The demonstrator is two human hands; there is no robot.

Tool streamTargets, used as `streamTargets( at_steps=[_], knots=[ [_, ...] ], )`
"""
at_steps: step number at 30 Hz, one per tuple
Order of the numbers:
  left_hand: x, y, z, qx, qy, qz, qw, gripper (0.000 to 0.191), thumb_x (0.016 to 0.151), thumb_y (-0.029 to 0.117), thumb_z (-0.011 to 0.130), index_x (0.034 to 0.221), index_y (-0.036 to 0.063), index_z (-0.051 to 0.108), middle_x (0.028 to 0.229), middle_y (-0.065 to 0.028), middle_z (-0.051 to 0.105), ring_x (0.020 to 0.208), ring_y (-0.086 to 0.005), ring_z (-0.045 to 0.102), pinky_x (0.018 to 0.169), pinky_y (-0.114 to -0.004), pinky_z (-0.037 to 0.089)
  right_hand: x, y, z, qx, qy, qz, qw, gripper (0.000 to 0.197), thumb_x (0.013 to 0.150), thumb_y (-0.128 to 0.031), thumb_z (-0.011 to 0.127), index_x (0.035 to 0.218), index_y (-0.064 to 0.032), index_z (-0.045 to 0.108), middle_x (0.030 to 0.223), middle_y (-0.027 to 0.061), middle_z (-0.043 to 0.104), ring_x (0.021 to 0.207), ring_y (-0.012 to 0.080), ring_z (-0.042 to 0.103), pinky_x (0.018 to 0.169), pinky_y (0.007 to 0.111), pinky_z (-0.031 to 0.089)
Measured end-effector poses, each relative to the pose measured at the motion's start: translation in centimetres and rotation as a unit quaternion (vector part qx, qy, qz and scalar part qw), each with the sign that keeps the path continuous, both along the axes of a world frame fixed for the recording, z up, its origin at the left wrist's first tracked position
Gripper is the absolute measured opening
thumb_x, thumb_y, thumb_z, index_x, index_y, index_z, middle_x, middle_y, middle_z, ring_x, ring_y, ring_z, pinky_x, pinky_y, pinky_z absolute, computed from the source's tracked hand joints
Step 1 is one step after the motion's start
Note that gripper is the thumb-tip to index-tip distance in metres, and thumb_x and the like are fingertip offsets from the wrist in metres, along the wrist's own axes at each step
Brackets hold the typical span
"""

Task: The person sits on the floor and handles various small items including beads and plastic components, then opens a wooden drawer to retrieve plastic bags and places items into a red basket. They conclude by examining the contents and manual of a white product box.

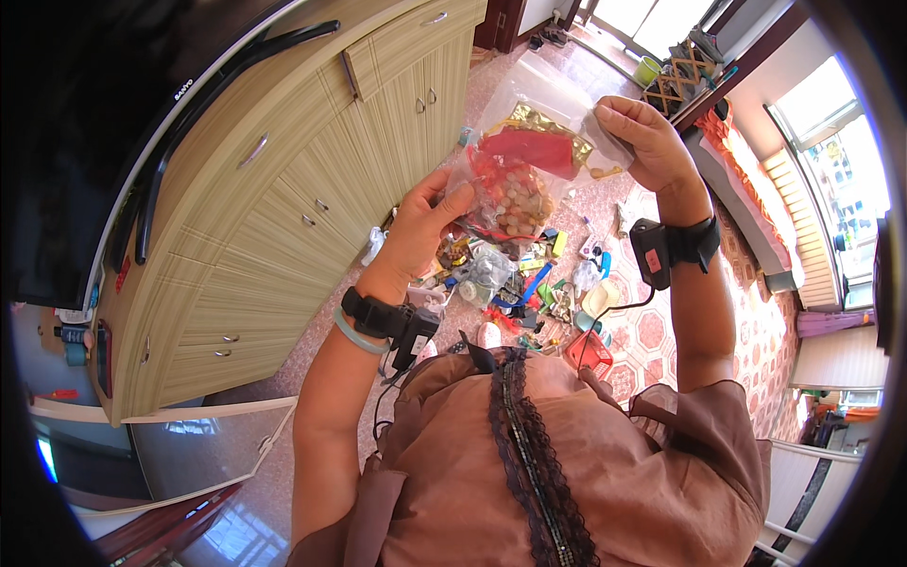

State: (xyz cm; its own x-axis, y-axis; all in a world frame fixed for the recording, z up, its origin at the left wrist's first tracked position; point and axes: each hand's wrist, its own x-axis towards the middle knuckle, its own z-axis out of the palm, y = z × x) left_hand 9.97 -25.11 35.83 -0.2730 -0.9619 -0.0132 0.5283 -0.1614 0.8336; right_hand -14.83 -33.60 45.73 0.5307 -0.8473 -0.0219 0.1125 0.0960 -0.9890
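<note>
Between my hands, a clear plastic bag (528, 159) is held up in front of me. Inside it are a red packet (531, 150), some gold foil and many small round pale pieces (521, 202). My left hand (429, 220) grips the bag's lower left side, thumb on the front. My right hand (648, 142) pinches its upper right edge. Below the bag, a pile of mixed small items lies on the floor, among them a yellow block (560, 244), a blue strap (531, 285) and a clear plastic bag or container (486, 273).
A long wooden cabinet (283, 205) with a television on top runs along the left. A red plastic basket (589, 354) stands on the tiled floor near my body. A shoe rack (677, 78) and a green bin (646, 71) are at the back right, a bed or bench (740, 191) further right.
</note>
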Motion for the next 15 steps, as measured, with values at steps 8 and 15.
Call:
streamTargets(
  at_steps=[8, 15],
  knots=[
    [0.2, -1.3, -3.0, -0.136, -0.35, 0.246, 0.894, 0.029, 0.082, 0.022, 0.055, 0.104, 0.0034, 0.051, 0.087, -0.0017, 0.057, 0.073, -0.0072, 0.053, 0.067, -0.022, 0.044, 4.0, 1.5, -2.7, 0.087, -0.073, 0.007, 0.993, 0.015, 0.081, -0.015, 0.056, 0.086, -0.0006, 0.058, 0.077, 0.0039, 0.059, 0.065, 0.0092, 0.055, 0.059, 0.021, 0.045],
    [-2.3, 0.1, 2.6, -0.003, -0.08, 0.025, 0.996, 0.024, 0.084, 0.025, 0.053, 0.09, 0.0019, 0.054, 0.078, -0.0044, 0.059, 0.076, -0.0129, 0.056, 0.07, -0.024, 0.045, 5.9, 3.6, -5.0, 0.047, 0.016, -0.026, 0.998, 0.014, 0.078, -0.013, 0.06, 0.081, 0.0003, 0.055, 0.071, 0.002, 0.055, 0.059, 0.0066, 0.05, 0.053, 0.019, 0.041]
  ],
)
